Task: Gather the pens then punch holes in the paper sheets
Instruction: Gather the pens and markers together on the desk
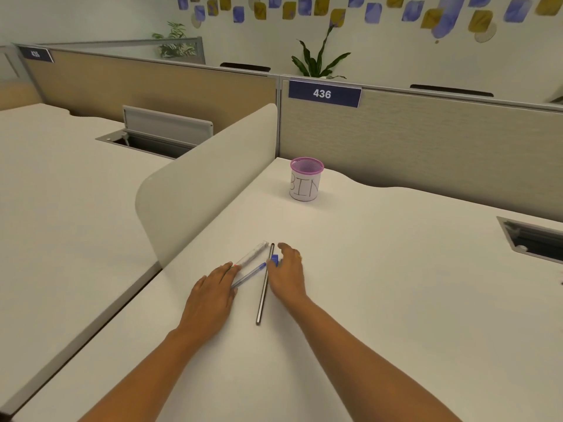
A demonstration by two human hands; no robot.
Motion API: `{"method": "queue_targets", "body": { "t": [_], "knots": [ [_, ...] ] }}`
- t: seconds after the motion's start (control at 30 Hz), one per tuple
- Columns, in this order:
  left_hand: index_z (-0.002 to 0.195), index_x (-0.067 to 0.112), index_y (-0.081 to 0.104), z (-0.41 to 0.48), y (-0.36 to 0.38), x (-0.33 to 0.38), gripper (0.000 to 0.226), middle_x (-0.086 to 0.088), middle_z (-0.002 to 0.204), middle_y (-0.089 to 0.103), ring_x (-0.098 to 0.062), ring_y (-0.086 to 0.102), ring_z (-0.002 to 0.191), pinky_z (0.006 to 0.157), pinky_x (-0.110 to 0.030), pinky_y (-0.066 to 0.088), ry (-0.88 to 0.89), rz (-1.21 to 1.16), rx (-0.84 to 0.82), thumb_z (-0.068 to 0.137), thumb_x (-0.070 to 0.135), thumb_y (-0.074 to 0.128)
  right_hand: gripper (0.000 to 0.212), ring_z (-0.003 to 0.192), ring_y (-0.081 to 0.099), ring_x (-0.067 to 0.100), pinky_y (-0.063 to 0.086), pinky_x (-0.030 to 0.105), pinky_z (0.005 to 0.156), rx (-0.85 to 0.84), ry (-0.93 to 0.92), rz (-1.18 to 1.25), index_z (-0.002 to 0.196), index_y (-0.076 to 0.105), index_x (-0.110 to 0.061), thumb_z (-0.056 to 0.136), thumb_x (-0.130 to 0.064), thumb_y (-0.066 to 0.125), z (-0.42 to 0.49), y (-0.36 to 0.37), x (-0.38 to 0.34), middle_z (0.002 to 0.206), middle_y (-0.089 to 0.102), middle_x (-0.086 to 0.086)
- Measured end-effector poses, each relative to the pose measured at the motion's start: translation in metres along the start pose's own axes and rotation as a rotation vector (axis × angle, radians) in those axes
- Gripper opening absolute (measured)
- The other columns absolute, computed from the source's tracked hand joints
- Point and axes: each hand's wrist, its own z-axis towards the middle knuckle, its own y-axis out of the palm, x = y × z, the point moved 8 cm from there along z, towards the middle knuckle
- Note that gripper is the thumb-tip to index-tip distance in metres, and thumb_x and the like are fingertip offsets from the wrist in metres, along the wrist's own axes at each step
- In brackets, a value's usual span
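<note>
Both forearms reach forward over the white desk (380,284), bare, with the hands set a little apart and the pens lying between them.

Left hand (213,295) lies flat, palm down, fingers stretched forward and loose. Its fingertips touch the near end of a clear pen with a blue cap (248,275), and just beyond that a pale, whitish pen (251,256) runs away from the same fingertips at a slant. Nothing is gripped in this hand.

Right hand (288,274) stands on its edge, fingers curved inward toward the left hand, cupping the pens from the other side. A small blue piece (275,259) sits against its thumb side; whether the fingers pinch it or only press on it cannot be told. Along the inside of this hand lies a long dark metal-looking pen (265,284), its near end reaching back past the wrist and its far end level with the fingertips.

Well beyond both hands, toward the back of the desk, stands a pink mesh cup (306,179) wrapped in white paper lettered "BIN". Behind it rises a partition bearing a blue sign (324,93) reading 436. A curved white divider (210,178) stands left of the left hand.
</note>
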Motion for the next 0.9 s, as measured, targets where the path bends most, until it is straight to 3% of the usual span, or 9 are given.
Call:
{"method": "queue_targets", "body": {
  "t": [0.07,0.13,0.17,0.37,0.53,0.63,0.73,0.9],
  "knots": [
    [0.146,0.023,0.024,0.002,-0.001,-0.001,0.048,0.005,0.153,0.026,-0.009,0.025,0.14,0.113,-0.029,0.021,0.012,-0.017,0.009,0.098,0.021,0.032,0.04,0.109,0.057,0.025,0.043,0.032,0.095,-0.027,0.09,-0.005,0.127,0.044,-0.011,0.09,-0.021,0.055,0.002,-0.009,0.013,0.115,0.058,0.009],
    [0.144,0.022,0.028,0.004,-0.002,-0.003,0.047,0.005,0.15,0.031,-0.009,0.028,0.139,0.112,-0.03,0.023,0.024,-0.035,0.023,0.098,0.02,0.034,0.045,0.092,0.068,0.027,0.052,0.039,0.09,-0.11,0.158,0.029,0.118,0.045,-0.012,0.082,-0.026,0.067,-0.002,-0.008,0.023,0.085,0.065,0.004],
    [0.144,0.022,0.029,0.005,-0.002,-0.003,0.047,0.005,0.149,0.033,-0.01,0.029,0.138,0.111,-0.03,0.024,0.027,-0.04,0.031,0.097,0.02,0.034,0.05,0.086,0.07,0.026,0.054,0.041,0.088,-0.147,0.176,0.038,0.117,0.043,-0.013,0.078,-0.026,0.071,-0.004,-0.005,0.025,0.08,0.066,0.004],
    [0.141,0.022,0.034,0.003,-0.002,-0.005,0.044,0.006,0.145,0.039,-0.011,0.034,0.135,0.109,-0.03,0.025,0.011,-0.086,0.053,0.097,0.022,0.038,0.06,0.08,0.071,0.027,0.057,0.04,0.082,-0.182,0.19,0.076,0.125,0.041,-0.013,0.074,-0.013,0.074,-0.006,0.02,0.022,0.103,0.068,0.017],
    [0.142,0.022,0.031,0.005,-0.003,-0.003,0.044,0.005,0.149,0.033,-0.012,0.031,0.137,0.112,-0.033,0.024,-0.021,-0.123,0.017,0.098,0.027,0.034,0.06,0.07,0.067,0.024,0.058,0.039,0.081,-0.196,0.154,0.144,0.13,0.039,-0.012,0.077,-0.008,0.067,-0.008,0.031,0.014,0.095,0.07,0.017],
    [0.142,0.022,0.031,0.007,-0.006,0.002,0.045,0.004,0.15,0.032,-0.013,0.03,0.138,0.112,-0.038,0.025,-0.051,-0.13,0.013,0.099,0.032,0.032,0.06,0.068,0.066,0.022,0.058,0.036,0.078,-0.225,0.125,0.154,0.135,0.034,-0.015,0.083,-0.012,0.064,-0.011,0.029,0.01,0.077,0.065,0.005],
    [0.143,0.023,0.027,0.007,-0.007,0.014,0.047,0.004,0.151,0.029,-0.013,0.024,0.14,0.115,-0.042,0.016,-0.07,-0.107,0.003,0.099,0.037,0.03,0.06,0.078,0.066,0.024,0.055,0.042,0.085,-0.214,0.061,0.047,0.137,0.032,-0.014,0.084,-0.015,0.06,-0.016,0.015,0.011,0.078,0.064,0.005],
    [0.147,0.025,0.017,0.007,0.002,0.055,0.053,0.006,0.157,0.015,-0.014,0.008,0.146,0.117,-0.046,0.001,0.021,0.091,-0.053,0.098,0.044,0.025,0.049,0.105,0.059,0.025,0.047,0.036,0.091,-0.169,-0.02,-0.253,0.131,0.043,-0.014,0.085,-0.024,0.058,-0.024,-0.027,0.025,0.11,0.065,0.011]
  ]
}}
